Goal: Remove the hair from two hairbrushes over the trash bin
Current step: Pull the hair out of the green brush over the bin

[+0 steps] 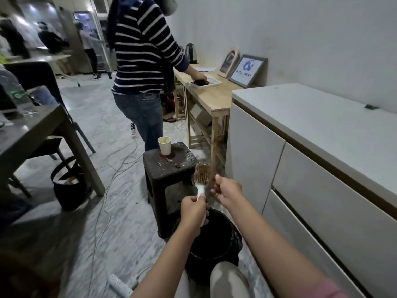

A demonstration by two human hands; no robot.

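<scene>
- White-handled hairbrush (200,179) held upright above black trash bin (214,233), bristle head clogged with brownish hair (204,171).
- Left hand (193,208) wrapped round the handle, fingers curled tight on it.
- Right hand (227,191) just beside the brush head, thumb and fingertips pinching a strand of that hair at the head's right edge.
- Bin on the floor directly under both hands, close against white cabinet (300,158).
- Dark plastic stool (169,168) just behind the brush; paper cup (165,145) and small red-handled tool (165,158) on its seat.
- Second person in striped top (141,44) standing beyond the stool at wooden side table (212,97), hand on a dark object there.
- Black bag (67,186) on the floor beside grey table (32,130), left.
- Second hairbrush not identifiable.
</scene>
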